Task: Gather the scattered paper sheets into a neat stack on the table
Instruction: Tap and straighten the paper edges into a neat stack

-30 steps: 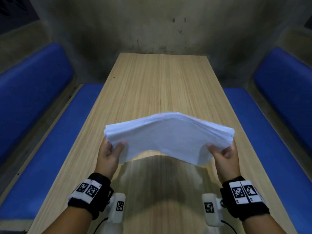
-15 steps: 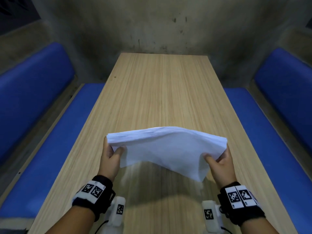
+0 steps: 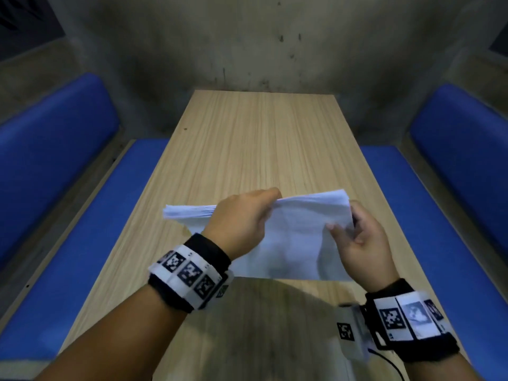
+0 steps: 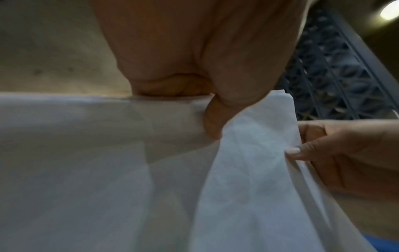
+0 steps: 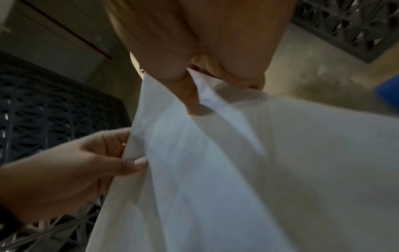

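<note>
A stack of white paper sheets is held on edge above the wooden table, its top edge level and its face towards me. My left hand reaches over and grips the top edge near the middle, thumb on the near face. My right hand pinches the stack's right edge, thumb in front. The left wrist view shows the left thumb pressed on the paper. In the right wrist view the right hand's fingers close on the sheets. The sheets' lower edge is partly hidden by my left wrist.
Blue padded benches run along the left and right sides of the table. A stained concrete wall closes off the far end. Wrist bands with printed markers sit on both forearms.
My left hand has left the stack's left edge and taken hold of its top edge near the middle. The stack has swung from sagging flat between the hands to standing on edge.
</note>
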Available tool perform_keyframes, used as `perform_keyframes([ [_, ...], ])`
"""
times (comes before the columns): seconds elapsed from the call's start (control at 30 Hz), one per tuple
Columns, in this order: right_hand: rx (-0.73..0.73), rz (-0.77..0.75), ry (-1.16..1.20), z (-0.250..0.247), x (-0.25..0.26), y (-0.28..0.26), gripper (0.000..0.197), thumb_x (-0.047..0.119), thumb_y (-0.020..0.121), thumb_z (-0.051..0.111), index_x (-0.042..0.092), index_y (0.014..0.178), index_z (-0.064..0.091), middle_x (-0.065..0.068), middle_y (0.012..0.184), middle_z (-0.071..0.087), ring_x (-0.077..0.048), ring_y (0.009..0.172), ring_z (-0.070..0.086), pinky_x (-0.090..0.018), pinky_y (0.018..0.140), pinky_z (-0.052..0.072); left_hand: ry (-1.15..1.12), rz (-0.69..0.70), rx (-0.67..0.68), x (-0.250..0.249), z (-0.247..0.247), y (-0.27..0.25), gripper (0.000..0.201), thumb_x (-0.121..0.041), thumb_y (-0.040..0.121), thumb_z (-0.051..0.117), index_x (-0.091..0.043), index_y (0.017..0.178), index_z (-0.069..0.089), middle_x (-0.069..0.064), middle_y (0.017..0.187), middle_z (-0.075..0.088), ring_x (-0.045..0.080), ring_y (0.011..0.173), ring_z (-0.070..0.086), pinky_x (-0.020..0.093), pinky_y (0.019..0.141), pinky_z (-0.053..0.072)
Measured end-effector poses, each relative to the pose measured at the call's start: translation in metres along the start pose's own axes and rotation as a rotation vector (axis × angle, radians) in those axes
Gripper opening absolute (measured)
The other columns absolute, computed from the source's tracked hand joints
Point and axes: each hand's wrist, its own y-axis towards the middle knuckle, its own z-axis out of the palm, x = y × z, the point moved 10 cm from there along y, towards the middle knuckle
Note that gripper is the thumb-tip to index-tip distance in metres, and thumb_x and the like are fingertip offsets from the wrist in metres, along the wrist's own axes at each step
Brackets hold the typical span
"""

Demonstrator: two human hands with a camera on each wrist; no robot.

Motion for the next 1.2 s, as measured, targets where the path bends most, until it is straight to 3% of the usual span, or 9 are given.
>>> perform_keyframes([
  [0.1,-0.203,0.033,-0.029,-0.035,-0.007,0.004,0.034,0.018,0.076,0.076,0.015,0.103,0.057,0.005,0.099,0.063,0.000,0.091,0.057,-0.001,0.076,0.038,-0.201,-0.043,-0.132,0.019,-0.025,-0.005,0.011,-0.013,0.090,0.050,-0.022,0.085,0.044,-0.006,0.062,0.049,0.024,0.065,0.051,0.036,0.059,0.041],
  [0.2,-0.251,0.191,0.208,-0.043,-0.033,0.002,0.074,0.043,0.059,0.084,0.026,0.121,0.047,0.004,0.125,0.056,-0.010,0.113,0.057,-0.022,0.094,0.047,-0.584,-0.186,-0.233,0.051,-0.032,-0.020,0.018,-0.010,0.091,0.051,-0.023,0.102,0.060,-0.002,0.087,0.069,0.015,0.085,0.066,0.031,0.072,0.051],
  [0.33,-0.081,0.200,0.511,-0.004,-0.024,0.003,0.024,0.011,0.087,0.062,0.016,0.111,0.060,0.005,0.103,0.073,-0.016,0.102,0.067,-0.037,0.088,0.053,-0.909,-0.317,-0.291,0.066,-0.011,-0.040,0.035,-0.014,0.090,0.050,-0.040,0.114,0.057,-0.012,0.113,0.070,0.012,0.107,0.066,0.033,0.088,0.054],
  [0.43,-0.080,0.122,0.474,0.002,0.002,0.005,0.035,-0.002,0.095,0.044,0.015,0.125,0.053,0.005,0.111,0.069,-0.013,0.108,0.065,-0.027,0.088,0.053,-0.987,-0.313,-0.354,0.063,-0.009,-0.049,0.037,-0.014,0.092,0.047,-0.023,0.128,0.050,0.000,0.124,0.065,0.019,0.116,0.063,0.040,0.093,0.053],
  [0.53,-0.095,0.073,0.475,-0.001,0.012,0.006,0.040,0.000,0.097,0.042,0.012,0.134,0.043,-0.003,0.123,0.063,-0.019,0.117,0.060,-0.032,0.094,0.050,-1.006,-0.269,-0.400,0.060,-0.014,-0.053,0.040,-0.014,0.093,0.046,-0.016,0.133,0.045,0.000,0.126,0.063,0.018,0.117,0.062,0.035,0.092,0.055],
  [0.77,-0.124,0.087,0.264,0.006,-0.005,-0.012,0.057,-0.006,0.089,0.052,0.039,0.120,0.035,0.008,0.108,0.052,-0.005,0.094,0.056,-0.032,0.086,0.047,-0.861,-0.384,-0.397,0.076,0.004,-0.076,0.054,-0.028,0.075,0.065,-0.045,0.116,0.034,-0.033,0.110,0.057,0.000,0.107,0.061,0.049,0.095,0.052],
  [0.9,-0.126,-0.096,0.139,-0.008,0.030,0.000,0.080,-0.002,0.089,0.053,0.053,0.134,0.017,0.010,0.118,0.048,-0.015,0.107,0.055,-0.028,0.093,0.047,-0.782,-0.187,-0.514,0.058,-0.043,-0.058,0.085,-0.019,0.081,0.065,-0.059,0.136,0.013,0.000,0.138,0.046,0.019,0.124,0.054,0.038,0.102,0.047],
  [1.07,-0.079,-0.218,-0.066,-0.005,0.044,0.005,0.051,-0.001,0.092,0.049,0.032,0.131,0.044,0.006,0.120,0.049,0.011,0.111,0.046,-0.015,0.099,0.039,-0.478,-0.029,-0.525,0.036,-0.065,-0.048,0.042,-0.006,0.090,0.054,-0.030,0.124,0.051,0.000,0.119,0.054,-0.001,0.112,0.052,0.014,0.097,0.040],
  [1.2,-0.126,-0.211,-0.027,-0.007,0.044,0.001,0.046,0.000,0.093,0.046,0.026,0.131,0.046,-0.003,0.119,0.051,0.002,0.110,0.050,-0.015,0.096,0.040,-0.516,-0.036,-0.543,0.035,-0.065,-0.054,0.041,-0.004,0.091,0.046,-0.029,0.123,0.051,0.003,0.119,0.054,0.004,0.113,0.052,0.014,0.098,0.039],
])
